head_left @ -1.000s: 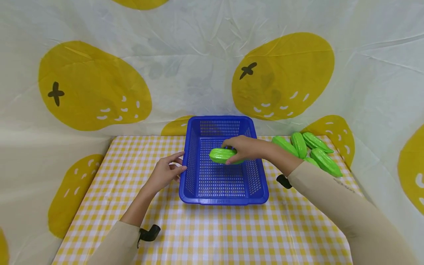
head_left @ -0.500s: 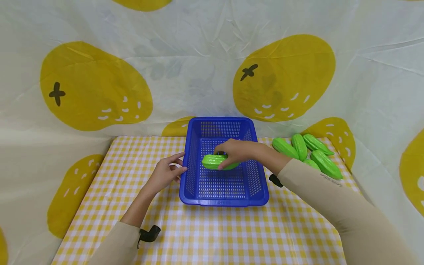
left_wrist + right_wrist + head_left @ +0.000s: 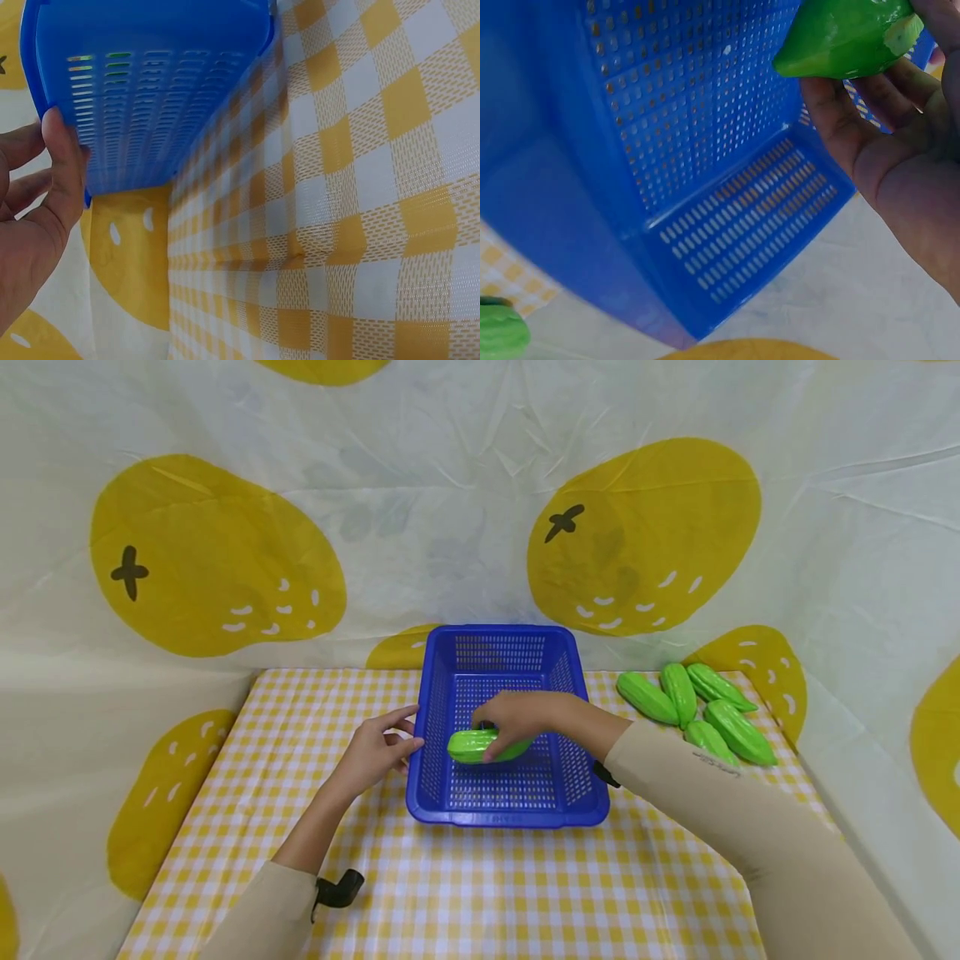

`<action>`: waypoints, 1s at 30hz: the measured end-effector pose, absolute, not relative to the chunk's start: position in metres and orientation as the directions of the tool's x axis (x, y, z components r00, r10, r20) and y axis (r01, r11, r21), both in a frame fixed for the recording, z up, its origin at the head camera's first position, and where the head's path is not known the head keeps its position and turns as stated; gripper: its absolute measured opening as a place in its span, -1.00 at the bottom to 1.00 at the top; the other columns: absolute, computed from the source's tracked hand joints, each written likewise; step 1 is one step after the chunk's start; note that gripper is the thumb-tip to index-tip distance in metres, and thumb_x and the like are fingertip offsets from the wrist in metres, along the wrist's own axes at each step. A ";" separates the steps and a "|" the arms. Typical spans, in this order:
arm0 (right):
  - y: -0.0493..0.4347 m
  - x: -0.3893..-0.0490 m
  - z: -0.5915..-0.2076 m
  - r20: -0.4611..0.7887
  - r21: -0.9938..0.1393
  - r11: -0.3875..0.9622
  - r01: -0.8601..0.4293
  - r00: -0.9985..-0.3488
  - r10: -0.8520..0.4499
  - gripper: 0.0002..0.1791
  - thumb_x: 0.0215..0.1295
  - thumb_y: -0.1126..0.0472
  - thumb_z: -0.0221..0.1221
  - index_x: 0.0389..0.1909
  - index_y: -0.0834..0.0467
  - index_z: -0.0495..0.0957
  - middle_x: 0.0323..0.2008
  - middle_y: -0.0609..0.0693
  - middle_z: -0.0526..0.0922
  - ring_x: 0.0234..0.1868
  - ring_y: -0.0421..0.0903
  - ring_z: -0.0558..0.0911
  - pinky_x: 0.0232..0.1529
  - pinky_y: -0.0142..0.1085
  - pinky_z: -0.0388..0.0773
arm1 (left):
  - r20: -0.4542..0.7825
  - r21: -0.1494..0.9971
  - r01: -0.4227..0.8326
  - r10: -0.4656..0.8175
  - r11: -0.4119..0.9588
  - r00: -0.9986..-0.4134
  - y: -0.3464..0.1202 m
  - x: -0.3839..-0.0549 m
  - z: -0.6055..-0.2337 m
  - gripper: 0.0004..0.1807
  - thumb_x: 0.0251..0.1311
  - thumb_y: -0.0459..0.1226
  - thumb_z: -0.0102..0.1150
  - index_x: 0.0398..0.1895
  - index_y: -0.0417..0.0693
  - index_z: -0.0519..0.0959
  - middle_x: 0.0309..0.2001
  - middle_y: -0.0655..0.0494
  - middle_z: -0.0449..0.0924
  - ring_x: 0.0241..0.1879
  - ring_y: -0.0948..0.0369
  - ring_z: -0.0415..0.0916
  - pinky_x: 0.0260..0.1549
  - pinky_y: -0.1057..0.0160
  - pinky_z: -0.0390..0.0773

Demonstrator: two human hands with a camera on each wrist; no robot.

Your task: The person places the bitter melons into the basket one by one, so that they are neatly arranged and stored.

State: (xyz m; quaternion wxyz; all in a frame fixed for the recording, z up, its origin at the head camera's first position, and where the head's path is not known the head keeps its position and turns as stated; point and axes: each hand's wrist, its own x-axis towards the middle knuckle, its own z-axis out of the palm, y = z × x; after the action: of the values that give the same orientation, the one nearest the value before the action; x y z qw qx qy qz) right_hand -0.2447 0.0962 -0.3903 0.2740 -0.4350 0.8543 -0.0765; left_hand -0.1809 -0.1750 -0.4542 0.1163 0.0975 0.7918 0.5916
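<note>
Appearing lower than before | right grip (image 3: pixel 516 713) holding gourd (image 3: pixel 467 747) | left grip (image 3: pixel 372 748) loosely touching basket (image 3: pixel 506 819)

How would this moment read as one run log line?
left hand: touching blue basket | right hand: gripping green gourd inside basket | five other gourds: on checked tablecloth, right of basket

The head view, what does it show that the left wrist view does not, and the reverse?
Only the head view shows the right hand holding a green gourd inside the blue basket, and five more green gourds to the basket's right. Only the left wrist view shows the outer face of the basket's slotted side wall, with green glimpsed through a few slots. Both show the left hand touching the basket, the checked tablecloth and the fruit-printed backdrop.
</note>
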 end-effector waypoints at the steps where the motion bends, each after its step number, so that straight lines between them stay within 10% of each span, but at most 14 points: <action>1: 0.094 -0.244 -0.392 -0.411 -0.368 0.616 -0.696 -0.473 -0.779 -0.42 0.31 -0.09 0.40 0.19 0.19 0.60 0.03 0.03 0.71 0.01 -0.09 0.66 0.13 -0.23 0.70 | -0.069 0.960 0.016 0.292 0.278 -0.954 -0.175 -0.181 -0.454 -0.34 0.36 -0.41 0.30 0.51 -0.17 0.37 0.04 -0.28 0.54 -0.43 0.21 0.65 -0.38 -0.20 0.80; 30: 0.073 -0.236 -0.426 -0.530 -0.347 0.636 -0.690 -0.415 -0.740 -0.42 0.22 -0.18 0.44 0.10 0.10 0.61 -0.12 -0.12 0.68 -0.10 -0.20 0.61 0.03 -0.34 0.67 | -0.056 0.953 0.034 0.284 0.302 -0.957 -0.175 -0.181 -0.456 -0.34 0.34 -0.41 0.33 0.50 -0.14 0.40 0.02 -0.27 0.57 -0.46 0.22 0.65 -0.40 -0.21 0.79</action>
State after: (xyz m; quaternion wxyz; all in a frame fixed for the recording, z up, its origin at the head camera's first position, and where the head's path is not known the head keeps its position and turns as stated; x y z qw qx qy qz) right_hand -0.2363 0.0730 -0.4265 0.3340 -0.4252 0.8404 -0.0374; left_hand -0.1808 -0.1753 -0.4561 0.1075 0.0996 0.7998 0.5821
